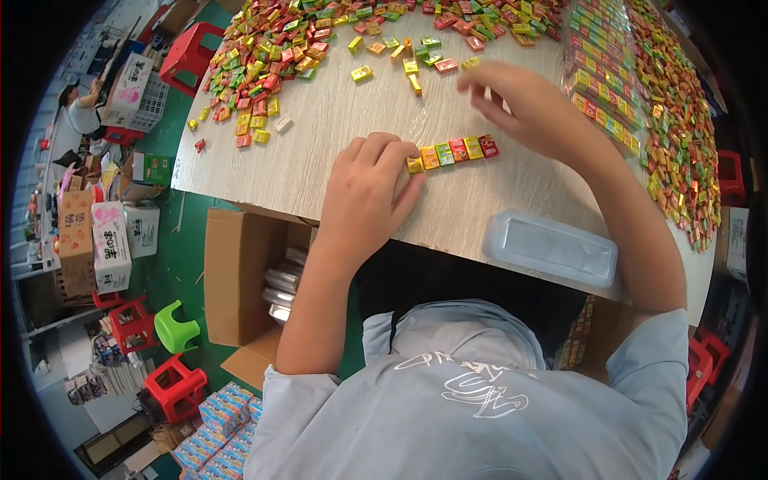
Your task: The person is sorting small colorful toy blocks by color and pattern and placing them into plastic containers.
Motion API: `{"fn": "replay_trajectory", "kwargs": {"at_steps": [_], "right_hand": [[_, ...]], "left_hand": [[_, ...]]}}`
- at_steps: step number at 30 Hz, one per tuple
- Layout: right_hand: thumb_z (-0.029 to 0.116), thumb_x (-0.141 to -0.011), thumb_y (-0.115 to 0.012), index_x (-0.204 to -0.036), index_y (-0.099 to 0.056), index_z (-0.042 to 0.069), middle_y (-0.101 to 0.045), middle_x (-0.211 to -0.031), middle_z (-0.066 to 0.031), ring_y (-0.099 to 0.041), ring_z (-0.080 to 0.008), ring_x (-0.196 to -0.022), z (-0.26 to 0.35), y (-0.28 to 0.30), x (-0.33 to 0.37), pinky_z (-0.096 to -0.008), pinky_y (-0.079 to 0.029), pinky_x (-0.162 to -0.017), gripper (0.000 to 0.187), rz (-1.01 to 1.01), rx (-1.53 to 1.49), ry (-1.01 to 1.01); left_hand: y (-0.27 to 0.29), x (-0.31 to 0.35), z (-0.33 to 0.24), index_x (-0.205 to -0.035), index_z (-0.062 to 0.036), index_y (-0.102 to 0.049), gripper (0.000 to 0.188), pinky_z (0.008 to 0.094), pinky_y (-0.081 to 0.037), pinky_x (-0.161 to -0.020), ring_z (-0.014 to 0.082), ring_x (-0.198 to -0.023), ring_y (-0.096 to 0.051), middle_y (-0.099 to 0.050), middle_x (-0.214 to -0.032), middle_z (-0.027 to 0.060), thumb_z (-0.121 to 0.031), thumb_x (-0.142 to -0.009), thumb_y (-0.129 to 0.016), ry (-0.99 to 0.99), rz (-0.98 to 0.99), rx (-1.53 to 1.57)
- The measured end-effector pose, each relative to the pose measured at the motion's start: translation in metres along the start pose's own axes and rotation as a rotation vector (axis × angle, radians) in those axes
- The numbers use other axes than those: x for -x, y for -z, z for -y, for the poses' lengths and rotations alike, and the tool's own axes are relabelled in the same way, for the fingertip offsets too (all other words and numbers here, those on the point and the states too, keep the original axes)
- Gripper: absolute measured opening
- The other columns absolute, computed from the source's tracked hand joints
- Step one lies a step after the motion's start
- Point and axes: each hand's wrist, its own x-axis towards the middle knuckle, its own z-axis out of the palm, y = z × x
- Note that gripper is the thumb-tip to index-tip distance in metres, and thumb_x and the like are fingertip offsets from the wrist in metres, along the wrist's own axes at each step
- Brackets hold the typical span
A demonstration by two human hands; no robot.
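A short row of small, brightly wrapped boxes (458, 150), yellow, orange, green and red, lies on the pale wood-grain table (320, 152) in front of me. My left hand (370, 186) is at the row's left end, its index finger and thumb around a small yellow box (414, 165). Beyond the row, my right hand (516, 110) hovers with bent fingers apart and nothing visible in them. Its fingertips are just short of another yellow box (470, 62). A clear plastic tray (550, 246) with shallow hollows rests by the near edge, under my right forearm.
Loose small boxes (276, 52) are heaped along the far side. Filled clear packs (602, 76) stand at the right beside another heap (680, 136). Below the table's left edge, an open carton (232, 276) holds clear trays. Stools (176, 388) and stacked cartons (112, 244) occupy the floor leftward.
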Motion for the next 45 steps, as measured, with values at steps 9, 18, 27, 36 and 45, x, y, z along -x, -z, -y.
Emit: {"fn": "replay_trajectory", "kwargs": {"at_steps": [9,18,27,36,45], "right_hand": [[0.018,-0.1,-0.067,-0.105,-0.068,0.006,-0.065,-0.102,-0.013,-0.068,-0.0347,-0.092,-0.017,-0.015,-0.026,-0.0475,-0.053,-0.077,0.013,-0.245,0.444,0.11],[0.007,-0.097,-0.068,-0.11,-0.063,0.003,-0.063,-0.107,-0.0113,-0.067,-0.0277,-0.093,0.008,0.009,0.042,-0.0369,-0.055,-0.082,0.014,0.024,0.055,-0.035],[0.008,-0.091,-0.077,-0.126,-0.066,0.003,-0.063,-0.115,-0.0138,-0.065,-0.032,-0.103,0.012,-0.008,0.047,-0.0402,-0.055,-0.09,0.037,0.004,0.066,0.068],[0.011,-0.09,-0.078,-0.117,-0.07,0.002,-0.065,-0.108,-0.0125,-0.066,-0.0311,-0.1,0.008,0.0,0.056,-0.0397,-0.055,-0.085,0.03,-0.101,0.124,0.142],[0.005,-0.083,-0.081,-0.117,-0.07,0.001,-0.062,-0.103,-0.0114,-0.064,-0.0279,-0.089,0.092,0.067,0.154,-0.0367,-0.054,-0.078,0.035,-0.202,0.14,-0.077]], "left_hand": [[-0.001,-0.008,-0.007,-0.122,-0.0023,-0.063,0.041,0.0455,-0.051,-0.097,0.0355,-0.109,-0.061,-0.063,-0.116,0.0153,-0.014,-0.086,-0.079,0.021,0.025,0.077],[-0.005,-0.011,-0.006,-0.119,-0.0009,-0.066,0.035,0.0447,-0.054,-0.094,0.0362,-0.105,-0.065,-0.064,-0.111,0.0168,-0.008,-0.088,-0.077,0.09,0.079,0.208],[-0.018,-0.027,-0.02,-0.12,-0.0086,-0.075,0.034,0.0434,-0.055,-0.082,0.0331,-0.093,-0.067,-0.065,-0.103,0.0142,-0.017,-0.089,-0.081,0.058,0.051,0.031],[-0.018,-0.043,-0.031,-0.109,-0.0116,-0.077,0.025,0.0435,-0.055,-0.078,0.0304,-0.087,-0.065,-0.062,-0.095,0.0109,-0.02,-0.086,-0.083,0.028,0.022,0.06],[0.032,-0.052,-0.116,-0.108,-0.0162,-0.079,0.037,0.0367,-0.051,-0.066,0.0232,-0.076,-0.059,-0.059,-0.092,0.0046,-0.013,-0.073,-0.089,-0.187,0.009,0.121]]}}
